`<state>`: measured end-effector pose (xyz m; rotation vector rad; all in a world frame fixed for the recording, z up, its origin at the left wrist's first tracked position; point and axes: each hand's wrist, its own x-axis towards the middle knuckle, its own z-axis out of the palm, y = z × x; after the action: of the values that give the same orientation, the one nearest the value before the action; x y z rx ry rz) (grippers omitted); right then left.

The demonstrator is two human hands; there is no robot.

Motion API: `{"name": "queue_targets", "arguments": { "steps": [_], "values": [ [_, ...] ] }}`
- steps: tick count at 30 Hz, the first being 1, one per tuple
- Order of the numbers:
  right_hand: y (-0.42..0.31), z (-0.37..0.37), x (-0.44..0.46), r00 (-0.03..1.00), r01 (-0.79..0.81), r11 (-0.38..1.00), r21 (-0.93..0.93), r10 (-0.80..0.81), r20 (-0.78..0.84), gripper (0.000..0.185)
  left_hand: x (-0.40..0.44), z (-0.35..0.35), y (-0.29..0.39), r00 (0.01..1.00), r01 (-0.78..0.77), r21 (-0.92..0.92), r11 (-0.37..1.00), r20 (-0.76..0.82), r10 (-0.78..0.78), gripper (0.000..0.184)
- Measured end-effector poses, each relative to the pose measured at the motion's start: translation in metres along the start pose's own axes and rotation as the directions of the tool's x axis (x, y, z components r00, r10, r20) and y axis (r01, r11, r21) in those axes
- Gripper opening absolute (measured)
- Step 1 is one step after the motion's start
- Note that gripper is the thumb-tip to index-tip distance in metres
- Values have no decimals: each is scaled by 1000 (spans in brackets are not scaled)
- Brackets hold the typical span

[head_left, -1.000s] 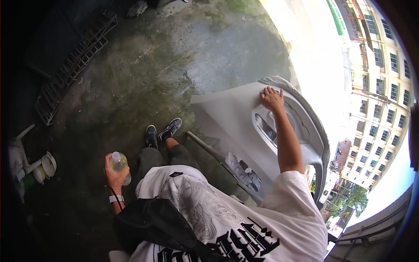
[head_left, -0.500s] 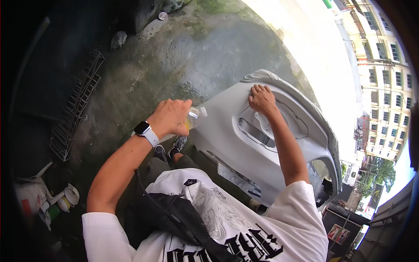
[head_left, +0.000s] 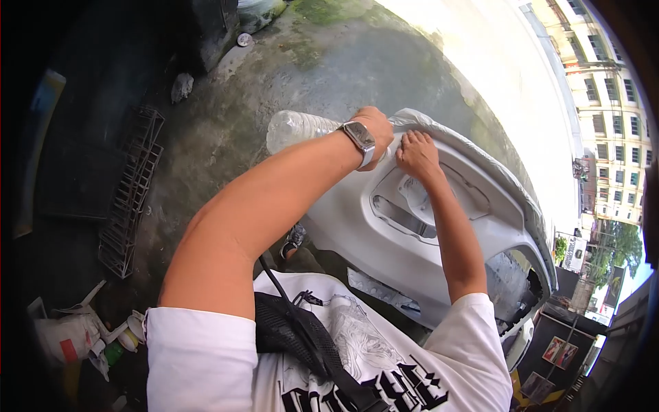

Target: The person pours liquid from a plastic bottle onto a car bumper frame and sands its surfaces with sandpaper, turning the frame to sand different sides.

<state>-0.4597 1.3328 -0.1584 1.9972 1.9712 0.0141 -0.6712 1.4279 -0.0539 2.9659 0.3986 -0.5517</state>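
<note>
My left hand, with a smartwatch on its wrist, is closed around the neck end of a clear plastic bottle. The bottle lies almost sideways, its base pointing left; its mouth is hidden behind the hand. Just beyond that hand is the upper corner of a grey car bumper. My right hand rests on the bumper near its covered edge, fingers laid on the surface above an oval recess. Nothing shows in the right hand.
A black metal lattice frame stands on the damp concrete floor at left. Lower left are a white bag and assorted containers. A small stone-like lump lies farther off. Framed pictures hang at lower right.
My left hand has swung up and right with the bottle, from beside the bumper's left edge to its upper corner; the bottle is now tipped over. My right hand stays on the bumper.
</note>
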Motion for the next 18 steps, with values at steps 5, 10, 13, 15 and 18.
{"name": "queue_targets", "arguments": {
  "steps": [5,10,13,15,18],
  "values": [
    [-92,6,-38,932,308,951,-15,-299,204,67,3,29,-38,998,52,-61,997,-22,-54,32],
    [-64,6,-20,970,210,977,-29,-204,134,61,-10,29,-64,1000,7,-100,995,13,-6,40],
    [-45,-9,11,977,15,997,-70,0,214,61,-13,33,-73,1000,-18,-121,993,-1,18,39],
    [-76,-6,8,964,69,993,-97,-42,261,62,-11,33,-80,999,-49,-115,992,-15,47,36],
    [-152,30,-31,896,291,957,13,-278,348,67,-4,38,-81,993,-106,-98,990,-57,100,30]
  ]
}}
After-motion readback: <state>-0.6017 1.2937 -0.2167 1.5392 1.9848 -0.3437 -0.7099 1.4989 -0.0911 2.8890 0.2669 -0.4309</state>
